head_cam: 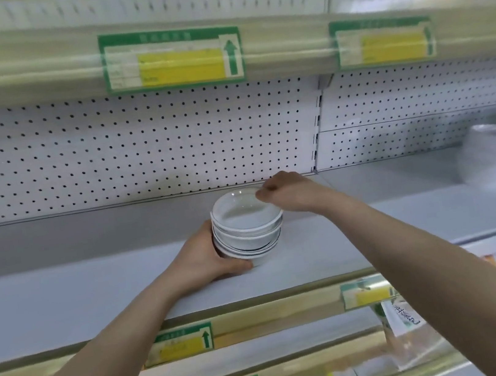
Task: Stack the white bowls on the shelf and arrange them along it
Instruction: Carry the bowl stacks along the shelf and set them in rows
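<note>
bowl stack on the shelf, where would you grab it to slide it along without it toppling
Probably low, at the bottom bowls of the stack, coming from the side as the left hand does now, cupping its left flank. The bowls sit slightly uneven, so a push high up could shift the top bowl; the right hand at its far rim helps steady it.

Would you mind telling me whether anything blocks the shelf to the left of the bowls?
Nothing visible does: the shelf left of the bowls is bare, apart from the left hand cupping their side.
</note>
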The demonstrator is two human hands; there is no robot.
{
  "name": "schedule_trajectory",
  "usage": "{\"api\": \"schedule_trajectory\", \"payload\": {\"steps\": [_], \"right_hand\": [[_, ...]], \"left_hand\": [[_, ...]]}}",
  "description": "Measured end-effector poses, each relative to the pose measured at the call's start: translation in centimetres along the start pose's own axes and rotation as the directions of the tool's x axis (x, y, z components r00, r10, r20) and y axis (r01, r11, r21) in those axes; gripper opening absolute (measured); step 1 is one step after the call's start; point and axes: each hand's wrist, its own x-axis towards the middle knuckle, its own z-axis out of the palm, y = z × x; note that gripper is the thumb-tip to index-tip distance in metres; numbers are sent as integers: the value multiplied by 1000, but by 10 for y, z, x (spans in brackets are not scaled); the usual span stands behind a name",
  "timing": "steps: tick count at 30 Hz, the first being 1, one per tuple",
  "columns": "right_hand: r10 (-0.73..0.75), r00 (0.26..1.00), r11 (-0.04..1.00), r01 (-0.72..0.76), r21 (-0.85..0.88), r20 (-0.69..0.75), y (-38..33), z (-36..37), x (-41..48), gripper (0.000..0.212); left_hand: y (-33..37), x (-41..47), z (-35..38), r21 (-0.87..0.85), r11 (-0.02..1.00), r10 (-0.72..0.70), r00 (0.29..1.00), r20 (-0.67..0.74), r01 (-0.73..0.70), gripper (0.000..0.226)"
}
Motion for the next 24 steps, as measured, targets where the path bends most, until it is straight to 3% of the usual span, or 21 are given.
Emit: {"api": "schedule_trajectory", "payload": {"steps": [3,8,21,24], "right_hand": [[43,999,999,-42,34,-33,20,-10,-9,29],[105,991,994,-101,51,-78,72,-43,-22,29],[79,993,987,-90,-132,-85,264,-172,-21,27],[66,996,977,-78,-201,-64,301,-191,-14,29]], "left_hand": [[13,12,15,-17,998,57,998,35,-56,82],[44,45,58,-57,992,114,990,81,-109,76],[156,166,221,-62,991,125,988,94,-119,62],[170,189,253,-53,992,119,989,85,-115,69]]}}
